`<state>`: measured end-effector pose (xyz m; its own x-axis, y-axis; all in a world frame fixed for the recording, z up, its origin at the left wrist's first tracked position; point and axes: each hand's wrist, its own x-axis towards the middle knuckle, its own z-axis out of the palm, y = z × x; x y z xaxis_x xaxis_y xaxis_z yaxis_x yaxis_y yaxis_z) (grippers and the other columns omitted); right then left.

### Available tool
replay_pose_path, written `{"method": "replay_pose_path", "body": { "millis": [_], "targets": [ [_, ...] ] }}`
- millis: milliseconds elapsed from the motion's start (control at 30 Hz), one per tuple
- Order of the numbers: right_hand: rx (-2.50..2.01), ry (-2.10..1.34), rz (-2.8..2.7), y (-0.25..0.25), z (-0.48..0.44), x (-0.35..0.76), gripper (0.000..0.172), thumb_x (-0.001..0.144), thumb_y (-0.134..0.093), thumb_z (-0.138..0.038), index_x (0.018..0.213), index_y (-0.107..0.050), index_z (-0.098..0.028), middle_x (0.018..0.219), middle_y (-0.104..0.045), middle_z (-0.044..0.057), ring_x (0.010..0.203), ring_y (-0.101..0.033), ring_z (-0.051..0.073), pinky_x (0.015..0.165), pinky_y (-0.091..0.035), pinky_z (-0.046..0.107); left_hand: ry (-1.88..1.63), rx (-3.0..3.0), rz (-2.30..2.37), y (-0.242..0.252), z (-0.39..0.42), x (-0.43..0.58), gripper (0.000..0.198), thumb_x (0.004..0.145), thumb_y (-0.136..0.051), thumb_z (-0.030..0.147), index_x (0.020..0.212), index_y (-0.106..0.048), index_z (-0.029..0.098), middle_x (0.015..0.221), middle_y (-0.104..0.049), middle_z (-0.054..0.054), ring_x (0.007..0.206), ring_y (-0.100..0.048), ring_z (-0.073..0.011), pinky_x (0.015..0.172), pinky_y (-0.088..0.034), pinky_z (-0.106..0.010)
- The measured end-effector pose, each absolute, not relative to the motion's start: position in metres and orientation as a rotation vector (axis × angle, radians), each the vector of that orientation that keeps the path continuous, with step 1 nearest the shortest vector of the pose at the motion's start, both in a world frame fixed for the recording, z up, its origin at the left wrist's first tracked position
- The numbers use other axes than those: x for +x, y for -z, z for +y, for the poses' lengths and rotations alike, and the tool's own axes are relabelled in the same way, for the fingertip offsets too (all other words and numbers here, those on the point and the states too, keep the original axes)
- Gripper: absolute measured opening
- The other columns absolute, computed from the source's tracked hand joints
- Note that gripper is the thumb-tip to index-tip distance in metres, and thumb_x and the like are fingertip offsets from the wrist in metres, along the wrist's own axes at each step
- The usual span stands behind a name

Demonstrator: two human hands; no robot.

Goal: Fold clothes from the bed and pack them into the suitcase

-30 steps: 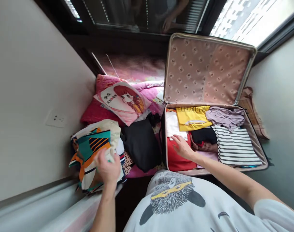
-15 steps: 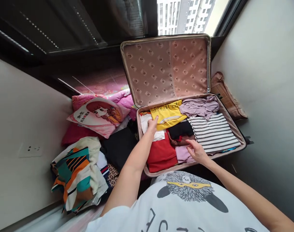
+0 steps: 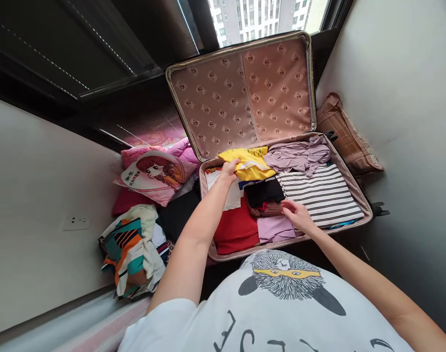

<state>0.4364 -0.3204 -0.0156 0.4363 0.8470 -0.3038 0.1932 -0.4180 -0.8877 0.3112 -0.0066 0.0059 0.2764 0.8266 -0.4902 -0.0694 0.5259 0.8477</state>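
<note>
An open suitcase (image 3: 354, 195) lies before me with its patterned lid (image 3: 244, 93) propped upright. Folded clothes fill it. My left hand (image 3: 229, 171) is closed on the edge of a yellow shirt (image 3: 252, 164) at the back and lifts that edge. My right hand (image 3: 296, 214) rests with fingers bent on a lilac garment (image 3: 276, 227), beside a black and brown pile (image 3: 265, 195). A red garment (image 3: 235, 227), a white one (image 3: 232, 195), a striped top (image 3: 320, 195) and a mauve cloth (image 3: 299, 154) lie around them.
Left of the case sit a cartoon-print pillow (image 3: 155, 173), pink bedding, a black garment (image 3: 177, 212) and a colourful striped pile (image 3: 129, 249). A wall with a socket (image 3: 75, 222) is on the left. A brown bag (image 3: 345, 137) leans on the right wall.
My left hand left the colourful pile, reached into the suitcase and took hold of the yellow shirt, raising its edge. My right hand slid from the red garment to the lilac one.
</note>
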Motion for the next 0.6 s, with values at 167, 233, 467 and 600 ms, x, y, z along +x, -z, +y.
{"method": "replay_pose_path", "body": {
  "millis": [167,233,467,600],
  "targets": [
    [-1.718,-1.193,-0.780,0.013,-0.259,0.429,0.034,0.083,-0.061,-0.035,0.112,-0.069,-0.018,0.102,-0.077,0.010,0.084,-0.075,0.021,0.080,-0.064,0.036,-0.962,0.794,0.993,-0.051,0.009,0.287,0.021,0.090,-0.066,0.023,0.109,-0.066,0.013,0.096,-0.074,-0.008,0.111,-0.072,-0.0246,0.091,-0.062,-0.038],
    [-1.660,-1.239,-0.783,0.010,-0.244,0.425,0.034,0.084,-0.061,-0.036,0.112,-0.069,-0.019,0.104,-0.077,0.009,0.084,-0.076,0.020,0.079,-0.063,0.034,-1.100,0.769,1.014,-0.054,-0.002,0.263,0.025,0.092,-0.065,0.027,0.114,-0.064,0.015,0.100,-0.074,-0.007,0.112,-0.072,-0.0227,0.092,-0.062,-0.037],
    [-1.679,-1.368,-0.777,0.029,-0.239,0.413,0.028,0.083,-0.060,-0.027,0.107,-0.069,-0.017,0.088,-0.076,0.006,0.072,-0.073,0.017,0.067,-0.059,0.028,-1.003,0.494,1.549,0.024,-0.121,0.212,0.023,0.086,-0.073,0.027,0.105,-0.062,0.020,0.098,-0.073,-0.007,0.098,-0.073,-0.0215,0.086,-0.062,-0.040],
    [-1.716,-1.404,-0.770,0.042,-0.242,0.414,0.024,0.081,-0.061,-0.023,0.103,-0.069,-0.017,0.081,-0.075,0.003,0.067,-0.071,0.015,0.062,-0.056,0.024,-0.971,0.454,1.615,0.052,-0.159,0.190,0.019,0.082,-0.077,0.021,0.095,-0.063,0.020,0.091,-0.073,-0.007,0.092,-0.073,-0.0207,0.084,-0.062,-0.037]
  ]
}}
